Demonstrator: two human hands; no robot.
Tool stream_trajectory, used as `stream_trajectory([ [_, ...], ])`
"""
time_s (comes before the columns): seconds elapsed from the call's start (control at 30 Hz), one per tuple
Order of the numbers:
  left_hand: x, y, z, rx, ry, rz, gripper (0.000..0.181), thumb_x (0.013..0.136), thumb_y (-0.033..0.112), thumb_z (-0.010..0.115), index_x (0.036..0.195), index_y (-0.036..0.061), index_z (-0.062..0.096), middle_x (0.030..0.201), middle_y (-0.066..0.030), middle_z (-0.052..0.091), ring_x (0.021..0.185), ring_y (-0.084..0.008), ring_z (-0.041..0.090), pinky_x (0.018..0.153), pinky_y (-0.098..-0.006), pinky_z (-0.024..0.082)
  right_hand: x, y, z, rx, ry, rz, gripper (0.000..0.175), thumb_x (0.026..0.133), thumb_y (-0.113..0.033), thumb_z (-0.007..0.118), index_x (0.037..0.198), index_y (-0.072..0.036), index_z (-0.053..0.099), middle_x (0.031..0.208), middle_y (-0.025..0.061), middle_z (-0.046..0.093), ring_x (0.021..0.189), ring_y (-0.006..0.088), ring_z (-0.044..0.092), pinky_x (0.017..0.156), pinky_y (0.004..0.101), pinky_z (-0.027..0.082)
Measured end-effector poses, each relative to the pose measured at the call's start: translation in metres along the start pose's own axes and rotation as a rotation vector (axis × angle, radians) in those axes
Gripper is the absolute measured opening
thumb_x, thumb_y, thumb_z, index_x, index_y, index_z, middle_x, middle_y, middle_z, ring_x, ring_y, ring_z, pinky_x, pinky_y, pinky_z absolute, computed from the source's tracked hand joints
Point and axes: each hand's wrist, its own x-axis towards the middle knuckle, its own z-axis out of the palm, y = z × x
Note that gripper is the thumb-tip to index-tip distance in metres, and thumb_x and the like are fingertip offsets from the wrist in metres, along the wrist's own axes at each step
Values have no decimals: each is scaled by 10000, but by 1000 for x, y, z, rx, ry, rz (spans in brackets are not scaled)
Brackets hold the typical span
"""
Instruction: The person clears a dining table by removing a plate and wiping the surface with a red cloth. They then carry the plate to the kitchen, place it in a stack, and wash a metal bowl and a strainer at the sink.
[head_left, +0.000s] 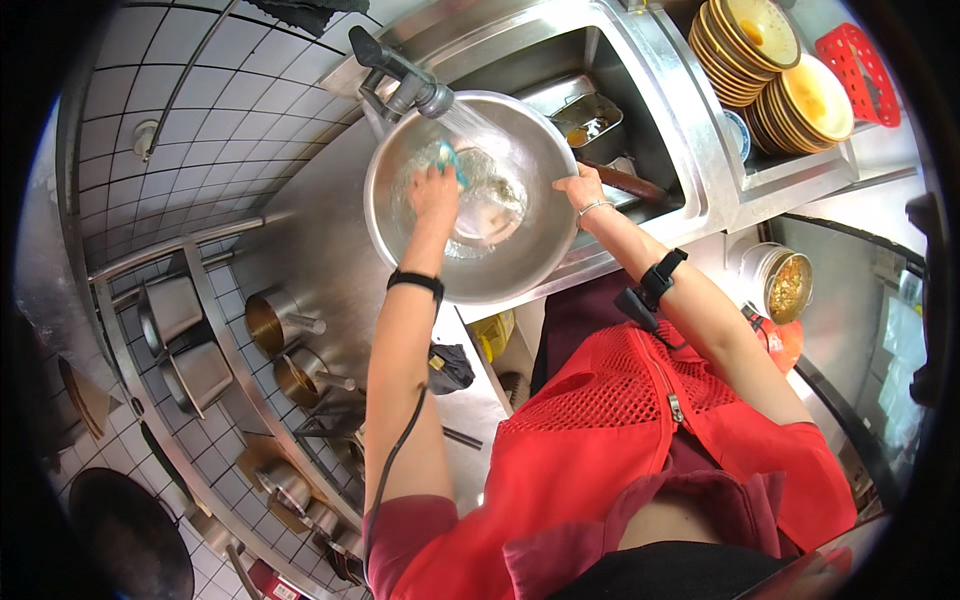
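A large stainless steel mixing bowl (525, 259) is tilted over the left edge of the sink (637, 90). Inside it, my left hand (435, 193) presses a blue-green scrubbing pad or cloth (448, 159) against the wall; the fingers partly cover it. My right hand (582, 187) grips the bowl's right rim, thumb near the inside. A dark faucet (409, 86) sprays water into the bowl, and some water has pooled at its bottom.
In the sink lie a metal pan (592, 120) and a brown handle (626, 182). Stacked bowls (731, 56) and a red perforated basket (859, 75) stand at the right. Saucepans (264, 322) are at the left; a tub of chopped food (789, 289) is at the lower right.
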Motion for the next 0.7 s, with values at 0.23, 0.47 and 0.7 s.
stream_trajectory([
  [0.23, -98, 55, 8, -230, -322, 324, 344, 841, -13, 536, 1179, 39, 575, 1160, -274, 572, 1078, -446, 575, 960, -522, 473, 10, 26, 12, -8, 7, 70, 312, 911, -180, 705, 1166, -2, 701, 964, 65, 721, 836, 172, 635, 773, 363, 502],
  [0.47, -36, 135, -32, -533, 238, 385, 292, 850, 31, 564, 1132, 103, 588, 1073, -153, 535, 1035, -369, 563, 866, -495, 494, 8, 5, -8, -7, -103, 59, 306, 951, -276, 683, 1120, -24, 720, 933, 32, 705, 810, 127, 606, 733, 330, 502],
  [0.7, 55, 82, -65, 59, 510, 582, 245, 844, 166, 583, 1087, 176, 608, 1045, -74, 564, 1040, -277, 567, 832, -443, 483, 24, -8, -32, -370, -164, -171, 268, 811, 24, 648, 1072, 12, 706, 877, 50, 717, 741, 144, 645, 704, 319, 531],
])
